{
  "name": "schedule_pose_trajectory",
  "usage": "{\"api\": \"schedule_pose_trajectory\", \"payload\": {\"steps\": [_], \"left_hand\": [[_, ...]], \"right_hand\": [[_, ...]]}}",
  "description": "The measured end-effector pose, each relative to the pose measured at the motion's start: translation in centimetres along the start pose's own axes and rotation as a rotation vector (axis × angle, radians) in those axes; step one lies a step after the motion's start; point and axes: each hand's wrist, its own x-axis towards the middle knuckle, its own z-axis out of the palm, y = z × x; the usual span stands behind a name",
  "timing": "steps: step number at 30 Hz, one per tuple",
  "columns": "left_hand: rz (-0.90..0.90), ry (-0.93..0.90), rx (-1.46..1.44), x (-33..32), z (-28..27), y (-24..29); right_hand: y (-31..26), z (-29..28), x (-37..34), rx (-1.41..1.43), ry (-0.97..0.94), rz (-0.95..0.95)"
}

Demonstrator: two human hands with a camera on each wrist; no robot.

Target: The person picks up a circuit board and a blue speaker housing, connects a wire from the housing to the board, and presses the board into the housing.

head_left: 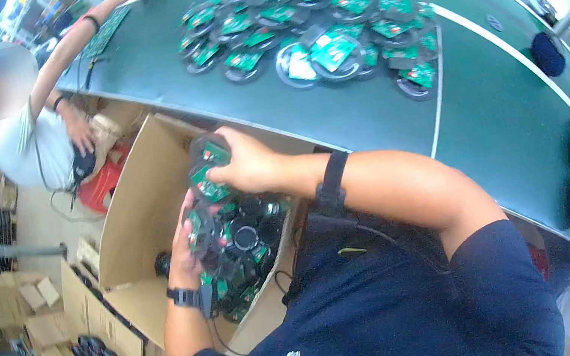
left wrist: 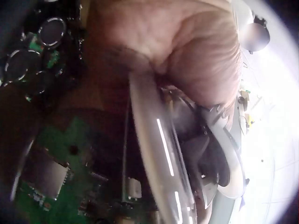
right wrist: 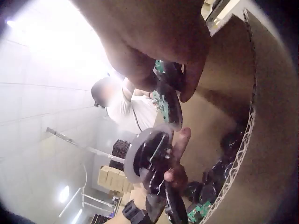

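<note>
hands (head_left: 245,167) close together, clamped on black discs (head_left: 196,152), green boards (head_left: 209,184) attached, over carton (head_left: 136,204)

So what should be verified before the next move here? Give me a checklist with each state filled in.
1. Right hand grips its round parts: ok.
2. Left hand holds its own round parts: ok.
3. Open carton lies below both hands: ok.
4. Parts in the carton laid in neat rows: not ok, they are jumbled.
5. Parts on the table lie apart from each other: not ok, they overlap in a heap.
6. Held boards free of damage: cannot tell.
</note>
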Motion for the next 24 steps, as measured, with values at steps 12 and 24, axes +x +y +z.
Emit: {"api": "schedule_pose_trajectory", "payload": {"steps": [12,24], "left_hand": [[-0.214,0.044,-0.102,0.4,0.0,-6.1],[-0.251,0.183,-0.163,1.8,1.7,-6.2]], "right_hand": [[-10.0,-25.0,-5.6,-0.325,0.656,-0.083],[-9.4,-33.3,-1.8,-0.676,0.686,0.081]]}}
